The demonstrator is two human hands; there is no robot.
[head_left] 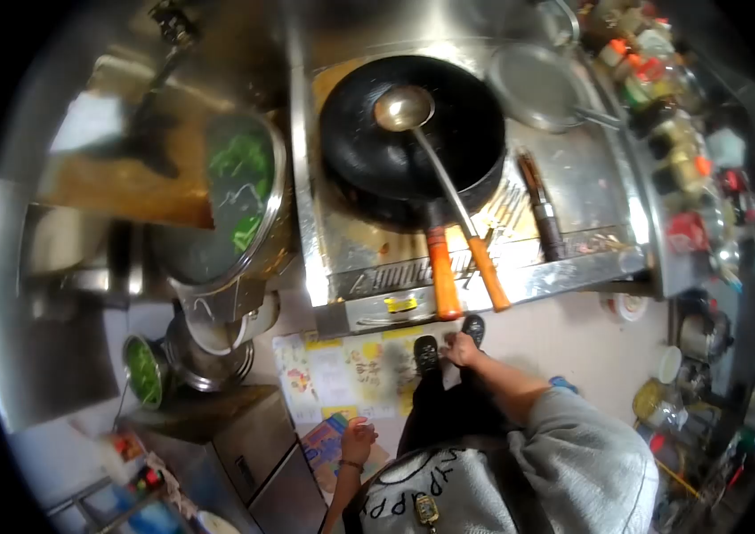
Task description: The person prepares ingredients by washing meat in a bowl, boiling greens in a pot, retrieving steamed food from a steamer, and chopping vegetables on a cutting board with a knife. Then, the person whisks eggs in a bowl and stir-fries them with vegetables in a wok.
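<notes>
Low in the view, my left hand (359, 440) hangs over the floor mat with its fingers curled; whether anything is in it is too blurred to tell. My right hand (461, 349) is in front of my body, below the stove edge, its fingers bent around something pale that I cannot make out. Just beyond it are the orange handles of the black wok (351, 133) and of the metal ladle (405, 109). The ladle rests in the wok, and neither hand touches them.
Left of the stove, a large pot (279, 169) holds green vegetables in water, beside a brown board (128, 182). A round lid (537, 84) lies behind right. Bottles and jars (684, 160) line the right side. A steel cabinet (244, 454) stands lower left.
</notes>
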